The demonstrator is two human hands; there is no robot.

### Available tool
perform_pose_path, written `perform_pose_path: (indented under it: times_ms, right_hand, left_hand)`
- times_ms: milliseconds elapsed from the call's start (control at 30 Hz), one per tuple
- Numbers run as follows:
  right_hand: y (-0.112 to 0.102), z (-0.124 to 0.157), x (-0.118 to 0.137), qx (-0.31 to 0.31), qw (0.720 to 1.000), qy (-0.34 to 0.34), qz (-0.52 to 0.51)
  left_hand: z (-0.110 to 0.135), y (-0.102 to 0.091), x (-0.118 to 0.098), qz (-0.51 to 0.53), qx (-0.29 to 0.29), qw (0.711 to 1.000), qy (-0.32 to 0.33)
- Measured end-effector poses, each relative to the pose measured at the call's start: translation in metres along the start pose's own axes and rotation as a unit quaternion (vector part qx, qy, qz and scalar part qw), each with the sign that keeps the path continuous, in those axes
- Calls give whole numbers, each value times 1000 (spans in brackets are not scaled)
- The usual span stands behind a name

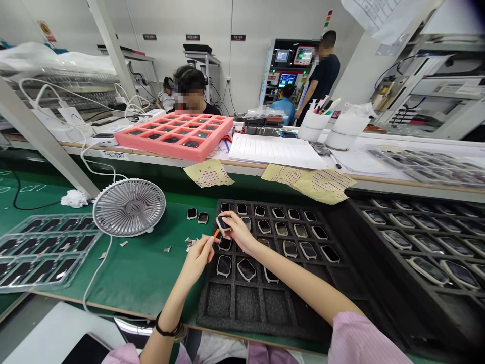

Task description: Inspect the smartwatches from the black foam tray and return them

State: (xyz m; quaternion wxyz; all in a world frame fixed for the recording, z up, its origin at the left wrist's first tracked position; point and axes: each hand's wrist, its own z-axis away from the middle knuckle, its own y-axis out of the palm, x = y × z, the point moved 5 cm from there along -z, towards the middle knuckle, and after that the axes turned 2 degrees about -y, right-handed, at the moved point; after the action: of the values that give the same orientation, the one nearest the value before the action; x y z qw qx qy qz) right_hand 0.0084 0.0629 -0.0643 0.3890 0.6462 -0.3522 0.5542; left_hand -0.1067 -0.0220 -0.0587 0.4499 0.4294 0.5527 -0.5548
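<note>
My right hand (239, 232) pinches a small dark watch case (223, 223) above the left part of a black foam tray (242, 298). My left hand (200, 254) is closed on a thin orange-tipped tool (215, 233) whose tip meets the case. Several more watch cases lie in the tray's compartments; the front row is empty. Two loose cases (197, 216) rest on the green mat to the left of the tray.
A small white fan (129, 207) stands on the green mat, a clear plastic tray (38, 250) beside it. Another black tray of parts (424, 242) lies at right. A pink tray (176, 132), papers and cups sit on the shelf behind. Other people work beyond it.
</note>
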Motion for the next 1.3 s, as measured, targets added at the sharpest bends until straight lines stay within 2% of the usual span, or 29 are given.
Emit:
perform_pose_path:
  times_ms: [233,367,867,1067,1300]
  right_hand:
    - [17,18,12,11,980,49,-194]
    - [19,19,14,8,967,63,-248]
    - [23,23,20,21,965,64,-252]
    - [31,25,18,55,937,105,-330]
    - [28,28,20,43,936,104,-333]
  left_hand:
    - [0,12,-7,66,8,998,-6]
    - [2,12,-8,73,14,997,-13]
    - [5,10,-9,101,17,994,-35]
    - [7,17,-11,173,27,984,-44]
    - [10,20,-8,205,14,978,-36]
